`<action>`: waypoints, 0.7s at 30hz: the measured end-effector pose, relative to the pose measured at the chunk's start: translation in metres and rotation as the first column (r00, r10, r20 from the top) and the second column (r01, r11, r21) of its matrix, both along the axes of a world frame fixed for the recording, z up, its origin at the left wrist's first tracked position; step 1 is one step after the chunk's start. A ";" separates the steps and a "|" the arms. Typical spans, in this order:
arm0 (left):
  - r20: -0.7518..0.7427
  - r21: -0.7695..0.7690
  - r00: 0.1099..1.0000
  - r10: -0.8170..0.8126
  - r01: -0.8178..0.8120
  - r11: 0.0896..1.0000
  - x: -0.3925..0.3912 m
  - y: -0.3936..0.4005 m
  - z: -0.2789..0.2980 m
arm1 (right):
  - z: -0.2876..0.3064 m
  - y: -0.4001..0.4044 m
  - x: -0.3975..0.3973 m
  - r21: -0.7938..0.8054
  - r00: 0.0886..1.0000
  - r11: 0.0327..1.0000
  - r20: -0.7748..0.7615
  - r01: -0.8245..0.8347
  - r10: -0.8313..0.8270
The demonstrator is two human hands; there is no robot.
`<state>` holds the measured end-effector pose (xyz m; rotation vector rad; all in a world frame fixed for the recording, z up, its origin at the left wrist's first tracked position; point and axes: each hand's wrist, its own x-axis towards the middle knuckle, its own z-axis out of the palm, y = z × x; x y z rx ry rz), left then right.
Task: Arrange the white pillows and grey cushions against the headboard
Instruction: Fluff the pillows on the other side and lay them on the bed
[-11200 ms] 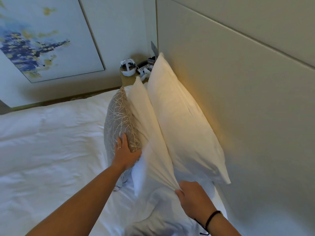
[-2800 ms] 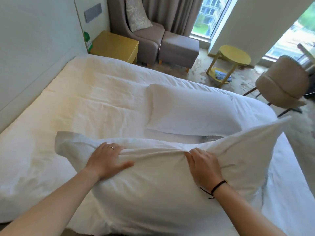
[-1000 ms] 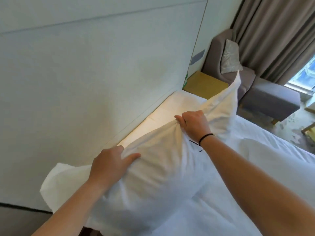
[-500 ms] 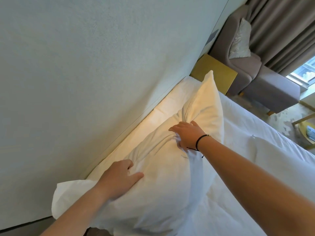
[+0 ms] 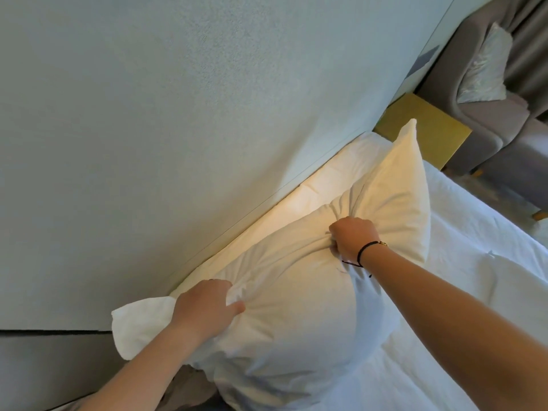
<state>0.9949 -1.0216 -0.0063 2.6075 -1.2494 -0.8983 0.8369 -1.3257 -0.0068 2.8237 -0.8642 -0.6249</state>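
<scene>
Biggest thing in your view: the pale headboard [image 5: 178,129], a flat padded panel filling the whole upper left, w/ a thin seam running along its base. Below it the bed [image 5: 474,292], white sheet, slightly creased, spreads from centre to the right edge and bottom.

The white pillow [image 5: 296,307] lies on the bed just beside the headboard, long side roughly parallel to the panel base; you can't tell if it touches the panel. Its far corner [image 5: 410,129] sticks up toward the nightstand, near corner hangs past the mattress edge at lower left. Warm light falls on its top half.

Upper right: a grey armchair [image 5: 489,120] w/ a pale patterned cushion [image 5: 483,72] leaning on its backrest, curtain [image 5: 533,40] behind it. Betw. armchair and bed sits a yellow nightstand [image 5: 427,129], top bare as far as seen. A small grey wall plate [image 5: 422,59] sits on the wall past the headboard. None of these are betw. pillow and panel.

Your right hand [image 5: 353,235] is clenched on a bunch of pillow fabric near the middle-top, creases radiating from it; black cord bracelet [image 5: 366,252] at the wrist. Your left hand [image 5: 207,307] grips the pillow's near end, fingers curled into the cloth, thumb out along the surface.
</scene>
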 end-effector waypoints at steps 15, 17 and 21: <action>0.086 -0.669 0.983 0.163 -0.065 0.740 -0.021 -0.076 0.105 | 0.147 -0.102 -0.002 -0.126 0.872 0.978 0.482 0.166 -0.086; 0.110 -0.707 0.980 0.166 -0.040 0.706 -0.010 -0.089 0.118 | 0.168 -0.121 0.012 -0.156 0.821 0.974 0.569 0.164 -0.047; 0.243 -0.657 0.949 0.200 0.010 0.753 0.031 -0.124 0.113 | 0.170 -0.153 0.063 -0.056 0.721 0.965 0.676 0.257 -0.153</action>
